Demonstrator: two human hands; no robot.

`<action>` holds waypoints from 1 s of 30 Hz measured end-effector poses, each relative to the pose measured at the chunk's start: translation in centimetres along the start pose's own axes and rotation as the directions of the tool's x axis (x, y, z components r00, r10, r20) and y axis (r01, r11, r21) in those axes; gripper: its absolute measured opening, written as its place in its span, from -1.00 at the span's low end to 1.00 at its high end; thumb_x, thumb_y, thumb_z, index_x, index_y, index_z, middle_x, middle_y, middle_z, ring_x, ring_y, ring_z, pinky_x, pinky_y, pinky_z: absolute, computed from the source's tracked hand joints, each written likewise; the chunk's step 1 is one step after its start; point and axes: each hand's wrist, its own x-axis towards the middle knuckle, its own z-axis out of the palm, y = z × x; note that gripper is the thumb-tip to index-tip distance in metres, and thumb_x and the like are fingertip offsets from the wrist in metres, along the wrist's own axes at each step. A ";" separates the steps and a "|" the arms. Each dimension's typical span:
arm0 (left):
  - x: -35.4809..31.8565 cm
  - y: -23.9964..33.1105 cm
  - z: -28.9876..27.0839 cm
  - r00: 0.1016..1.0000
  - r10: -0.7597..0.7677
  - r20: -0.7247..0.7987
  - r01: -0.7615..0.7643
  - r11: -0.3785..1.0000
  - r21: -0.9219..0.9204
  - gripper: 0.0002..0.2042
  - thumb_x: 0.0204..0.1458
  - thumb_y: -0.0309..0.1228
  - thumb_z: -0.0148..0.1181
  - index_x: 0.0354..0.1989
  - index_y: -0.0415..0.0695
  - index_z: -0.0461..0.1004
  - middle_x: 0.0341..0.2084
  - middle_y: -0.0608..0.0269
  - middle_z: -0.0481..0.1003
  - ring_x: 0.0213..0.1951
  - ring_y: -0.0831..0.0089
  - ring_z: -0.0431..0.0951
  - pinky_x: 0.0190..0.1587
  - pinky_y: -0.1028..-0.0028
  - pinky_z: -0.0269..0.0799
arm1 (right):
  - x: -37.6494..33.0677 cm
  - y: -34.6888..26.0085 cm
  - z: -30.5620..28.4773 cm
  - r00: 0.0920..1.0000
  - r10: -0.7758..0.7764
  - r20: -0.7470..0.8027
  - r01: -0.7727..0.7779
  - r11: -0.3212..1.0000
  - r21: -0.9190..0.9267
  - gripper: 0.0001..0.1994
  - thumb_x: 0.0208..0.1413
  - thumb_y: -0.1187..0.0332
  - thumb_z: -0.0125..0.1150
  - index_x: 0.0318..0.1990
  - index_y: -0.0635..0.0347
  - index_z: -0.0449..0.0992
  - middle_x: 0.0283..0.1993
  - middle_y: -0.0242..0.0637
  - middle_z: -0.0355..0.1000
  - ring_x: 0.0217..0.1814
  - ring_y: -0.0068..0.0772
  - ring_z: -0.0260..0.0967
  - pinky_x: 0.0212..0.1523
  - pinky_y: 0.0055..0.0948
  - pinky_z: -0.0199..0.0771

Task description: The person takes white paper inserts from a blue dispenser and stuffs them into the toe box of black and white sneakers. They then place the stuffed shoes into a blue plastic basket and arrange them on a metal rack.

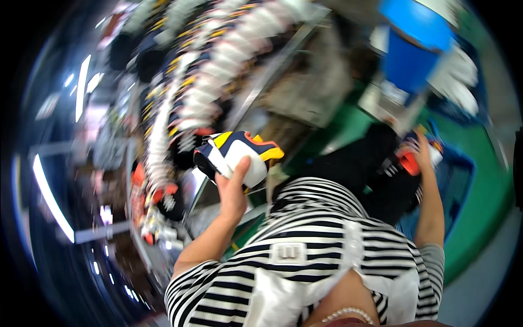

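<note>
My left hand (233, 188) is raised in front of me and grips a sneaker (239, 153) in navy, white, yellow and orange by its white side. My right hand (424, 151) reaches out to the right and is closed over another shoe (409, 159) with orange and white parts, just above a blue bin (460, 180). The picture is blurred, so the second shoe's shape is hard to make out. My striped shirt (305, 240) fills the lower middle.
Long rows of similar sneakers (185, 82) hang on a rack at the upper left. A large blue container (414, 43) stands at the top right. A green floor (485, 207) curves around the blue bin. Something dark (359, 158) lies between my arms.
</note>
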 end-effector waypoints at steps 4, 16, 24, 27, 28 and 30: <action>1.0 -4.7 -12.1 0.826 0.146 -0.545 -0.164 0.986 0.016 -0.55 0.03 -0.34 0.20 0.09 -0.17 0.27 -0.10 0.28 0.43 -0.09 0.46 0.44 -0.07 0.46 0.35 | -2.5 -6.3 0.4 0.982 -0.151 -0.110 0.039 0.741 -0.670 -0.21 -0.36 0.81 -0.14 0.22 0.18 0.22 0.25 0.00 0.14 0.25 0.00 0.16 0.19 -0.26 0.23; 15.9 -10.1 -19.3 0.865 0.477 -0.154 -0.487 0.872 -0.038 -0.46 0.07 -0.33 0.20 0.18 -0.25 0.15 0.06 0.19 0.29 0.03 0.45 0.32 0.10 0.49 0.18 | -7.6 -19.4 -0.3 0.808 -0.350 -0.474 0.005 0.809 -0.588 -0.45 -0.10 0.55 0.23 0.15 0.20 0.31 0.12 -0.04 0.30 0.16 -0.03 0.25 0.20 -0.28 0.20; 2.6 -9.2 -10.0 0.794 0.594 0.130 -0.603 0.797 0.039 -0.60 -0.01 -0.55 0.14 0.04 -0.29 0.29 -0.12 0.14 0.34 -0.16 0.42 0.41 -0.14 0.50 0.36 | -5.2 -19.6 7.8 0.858 -0.140 -0.495 -0.116 0.885 -0.451 -0.45 -0.22 0.43 0.30 0.03 0.32 0.34 0.02 -0.04 0.35 0.12 -0.11 0.29 0.14 -0.34 0.25; -0.9 -7.1 -0.6 0.513 0.312 0.800 -0.144 0.950 -0.278 -0.57 0.01 -0.42 0.24 0.07 -0.20 0.32 -0.07 0.13 0.35 -0.14 0.47 0.46 -0.04 0.47 0.37 | -4.4 -25.1 11.0 0.884 0.092 -0.458 -0.235 0.935 -0.265 -0.38 -0.18 0.29 0.37 0.06 0.35 0.27 0.02 0.02 0.37 0.11 -0.17 0.32 0.09 -0.37 0.28; -1.6 -8.0 3.4 0.404 0.210 0.890 -0.043 0.977 -0.211 -0.55 0.16 -0.32 0.08 0.18 -0.23 0.22 0.01 0.13 0.34 0.06 0.41 0.36 0.10 0.47 0.26 | -4.8 -27.3 11.5 0.868 0.088 -0.488 -0.310 0.864 -0.397 -0.37 -0.15 0.20 0.34 0.06 0.33 0.28 0.01 0.05 0.38 0.12 -0.08 0.31 0.10 -0.33 0.29; -0.4 -13.6 13.0 0.486 0.100 0.868 -0.065 0.995 -0.078 -0.52 0.16 -0.20 0.06 0.15 -0.27 0.23 0.06 0.12 0.31 0.05 0.43 0.34 0.07 0.51 0.26 | -4.7 -29.5 13.1 0.867 -0.026 -0.497 -0.324 0.730 -0.602 -0.38 -0.13 0.11 0.29 0.05 0.30 0.30 -0.01 0.06 0.39 0.10 0.04 0.30 0.14 -0.20 0.24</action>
